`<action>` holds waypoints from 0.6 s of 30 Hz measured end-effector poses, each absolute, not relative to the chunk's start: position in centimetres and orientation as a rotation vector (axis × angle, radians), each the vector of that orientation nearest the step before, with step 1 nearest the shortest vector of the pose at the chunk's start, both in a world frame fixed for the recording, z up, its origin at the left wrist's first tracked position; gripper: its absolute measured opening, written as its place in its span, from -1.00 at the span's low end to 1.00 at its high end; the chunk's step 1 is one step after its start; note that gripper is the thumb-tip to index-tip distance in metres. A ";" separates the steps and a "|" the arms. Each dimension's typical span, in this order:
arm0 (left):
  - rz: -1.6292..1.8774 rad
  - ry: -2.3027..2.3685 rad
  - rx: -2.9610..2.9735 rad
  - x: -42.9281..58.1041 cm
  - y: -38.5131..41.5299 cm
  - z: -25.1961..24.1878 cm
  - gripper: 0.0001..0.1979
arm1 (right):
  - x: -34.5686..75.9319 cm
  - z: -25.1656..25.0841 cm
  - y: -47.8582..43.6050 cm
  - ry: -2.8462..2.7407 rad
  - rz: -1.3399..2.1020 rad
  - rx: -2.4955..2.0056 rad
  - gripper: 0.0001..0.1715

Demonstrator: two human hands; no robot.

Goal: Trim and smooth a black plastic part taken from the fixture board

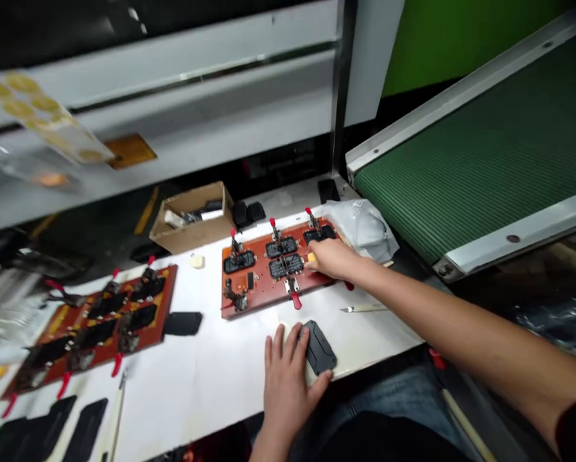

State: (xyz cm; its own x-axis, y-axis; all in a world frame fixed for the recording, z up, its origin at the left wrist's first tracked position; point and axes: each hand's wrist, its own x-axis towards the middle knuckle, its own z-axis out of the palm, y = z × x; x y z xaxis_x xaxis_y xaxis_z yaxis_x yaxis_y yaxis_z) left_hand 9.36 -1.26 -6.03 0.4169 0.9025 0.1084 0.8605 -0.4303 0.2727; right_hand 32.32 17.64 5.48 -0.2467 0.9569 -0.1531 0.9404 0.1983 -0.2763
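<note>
My left hand rests at the table's front edge, fingers spread, its fingertips touching a dark rectangular case lying flat. My right hand reaches over the right part of a red-brown fixture board, its fingers closed on a small yellow piece. Black parts sit in the board's slots, among them one just left of my right hand. Metal clamps with red tips stand around them. My right hand and forearm hide the board's right front portion.
A second fixture board lies left, near a black plate. A craft knife lies right of the case. Behind are a cardboard box, a plastic bag and a green conveyor.
</note>
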 end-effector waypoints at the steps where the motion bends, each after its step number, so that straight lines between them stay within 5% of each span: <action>1: 0.350 1.568 2.498 9.2 -1.2 -6.2 -0.22 | 31.6 5.7 18.9 -2.378 0.503 -1.891 -0.61; 6: 0.277 1.580 2.417 8.6 -1.2 -6.0 -0.13 | 30.8 6.3 18.9 -2.248 0.553 -1.788 -0.64; 10: 0.291 1.559 2.387 8.6 -0.6 -5.5 -0.05 | 34.2 5.0 9.1 -2.169 0.770 -1.653 -0.61; 14: 0.322 1.385 2.479 8.5 0.9 -6.1 -0.05 | 39.5 -0.1 -5.9 -1.850 1.448 -1.518 -0.81; 18: 0.395 1.264 2.555 8.3 3.2 -7.0 -0.22 | 44.5 -7.0 -14.8 -1.419 1.228 -1.958 -0.69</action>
State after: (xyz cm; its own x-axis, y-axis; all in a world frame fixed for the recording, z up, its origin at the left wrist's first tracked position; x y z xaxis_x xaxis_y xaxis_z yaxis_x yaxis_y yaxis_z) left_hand 8.32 3.23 -7.03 0.5835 0.8024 0.1250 0.7307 -0.5859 0.3503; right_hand 44.54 -14.79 -6.99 0.0860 0.9099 -0.4059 0.5325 -0.3863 -0.7531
